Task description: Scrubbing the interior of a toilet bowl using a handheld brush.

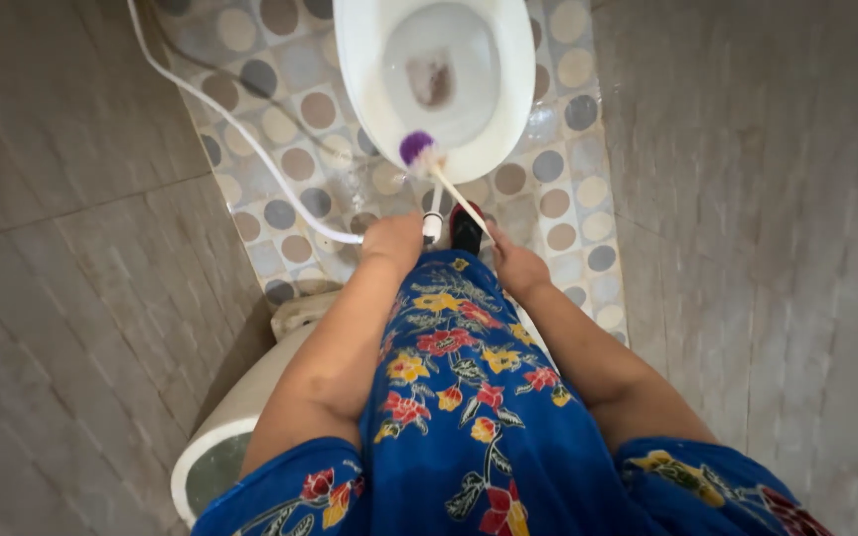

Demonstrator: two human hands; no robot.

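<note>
- Blue floral dress (469, 417), printed with red and yellow flowers, fills the space nearest the camera and hangs between the two forearms, its hem reaching almost to the hands.
- Left hand (394, 238) is closed, knuckles up, around the nozzle end of a white spray hose (250, 139); the white nozzle tip shows just past the fingers, pointing towards the bowl.
- From that hand the hose runs away to the left and far up across the floor, curving along the edge of the wall tiles.
- Right hand (510, 260) is gripped around the near end of a toilet brush (439, 174); the individual fingers are hard to make out.
- From the right hand, the brush's thin pale handle slants ahead and to the left, and its purple head rests on the near rim of the toilet bowl.
- White toilet bowl (508, 109) lies ahead of both hands, open, with a brownish stain in the water at its bottom.
- Dark object with a red top (466, 226) sits between the two hands, just below the brush handle; what it is cannot be told.
- Pale round bucket (220, 437) stands behind and to the left of the left hand, beside the left forearm.
- Floor tiles (568, 189) with grey and beige circles spread under and around the bowl; grey wall tiles rise on both sides.
</note>
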